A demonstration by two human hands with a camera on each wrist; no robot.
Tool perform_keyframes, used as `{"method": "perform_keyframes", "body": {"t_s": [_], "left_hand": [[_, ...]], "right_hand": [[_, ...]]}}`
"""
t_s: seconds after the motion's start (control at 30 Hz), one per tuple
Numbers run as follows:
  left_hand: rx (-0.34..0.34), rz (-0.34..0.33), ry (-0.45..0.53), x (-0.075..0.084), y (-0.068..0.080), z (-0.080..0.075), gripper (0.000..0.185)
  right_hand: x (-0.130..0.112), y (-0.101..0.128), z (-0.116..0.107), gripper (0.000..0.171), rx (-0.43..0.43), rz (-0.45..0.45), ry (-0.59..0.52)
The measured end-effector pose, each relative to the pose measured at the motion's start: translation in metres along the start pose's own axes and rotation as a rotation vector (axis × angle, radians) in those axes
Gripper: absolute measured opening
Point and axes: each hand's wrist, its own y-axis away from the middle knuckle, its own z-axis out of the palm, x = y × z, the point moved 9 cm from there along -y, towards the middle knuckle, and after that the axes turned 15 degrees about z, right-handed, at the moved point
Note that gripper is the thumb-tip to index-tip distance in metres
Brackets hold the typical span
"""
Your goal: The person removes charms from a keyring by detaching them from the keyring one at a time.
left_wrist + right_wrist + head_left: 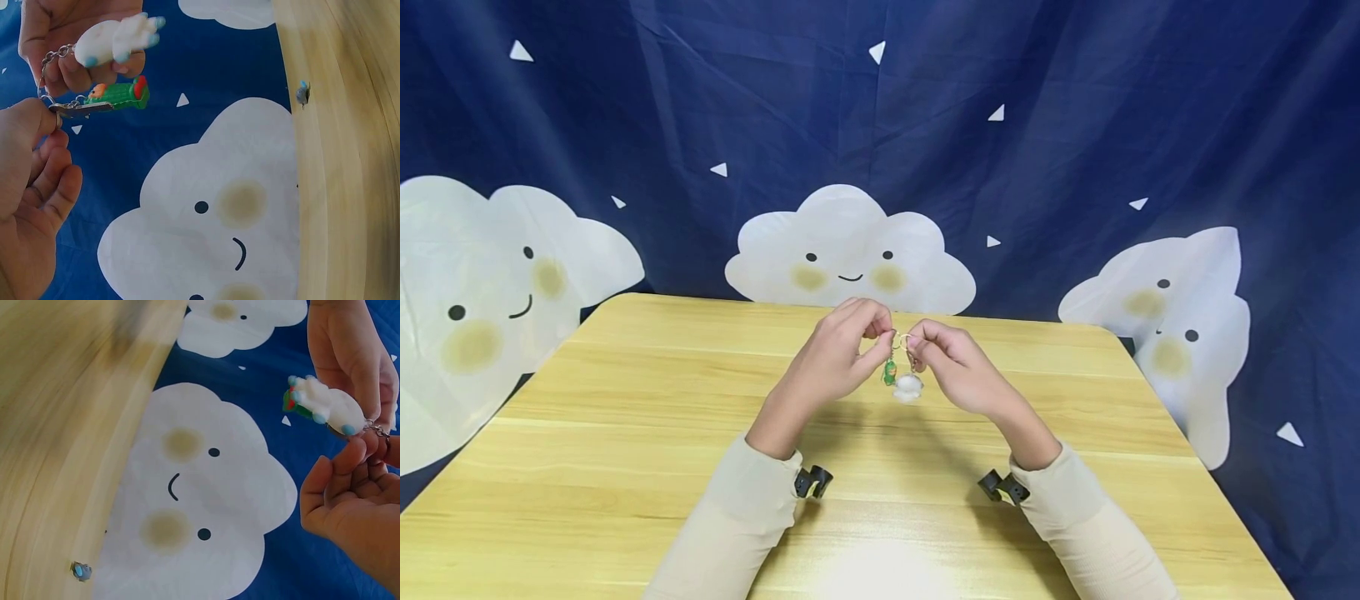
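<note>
Above the table, both hands hold a pair of keychains by their metal rings. My left hand (838,350) pinches the ring end beside the green figure charm (119,97), which has an orange face and a red part. My right hand (962,367) pinches the ring (906,341) from the other side. From its chain (57,53) hangs a white figure charm (907,387) with light-blue tips. In the left wrist view a flat, narrow metal piece (84,111) lies alongside the green charm. Whether the two rings are linked cannot be told; the fingertips partly hide them.
The wooden table (625,433) stretches below the hands. Near its far edge lies a small grey and blue object (303,94), too small to identify, also seen in the right wrist view. Behind hangs a dark blue curtain (820,100) with white smiling clouds.
</note>
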Motion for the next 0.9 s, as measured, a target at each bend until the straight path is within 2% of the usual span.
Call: {"method": "perform_keyframes", "body": {"t_s": [0.27, 0.43, 0.53, 0.73, 0.9], "left_hand": [[-0.072, -0.046, 0.017, -0.004, 0.002, 0.006, 0.002], [-0.104, -0.047, 0.050, -0.004, 0.002, 0.010, 0.004], [-0.121, -0.054, 0.082, -0.004, 0.002, 0.012, 0.005], [-0.145, -0.110, 0.184, -0.008, 0.004, 0.015, 0.006], [-0.158, -0.117, 0.231, -0.007, 0.004, 0.015, 0.010]], "right_hand": [[0.000, 0.000, 0.000, 0.024, 0.001, 0.015, 0.012], [0.001, 0.000, 0.000, 0.024, -0.006, 0.012, 0.014], [0.001, 0.000, 0.001, 0.024, -0.011, 0.006, 0.033], [-0.001, 0.000, 0.001, 0.024, -0.020, -0.021, 0.074], [-0.003, 0.001, 0.001, 0.024, -0.040, -0.041, 0.085]]}}
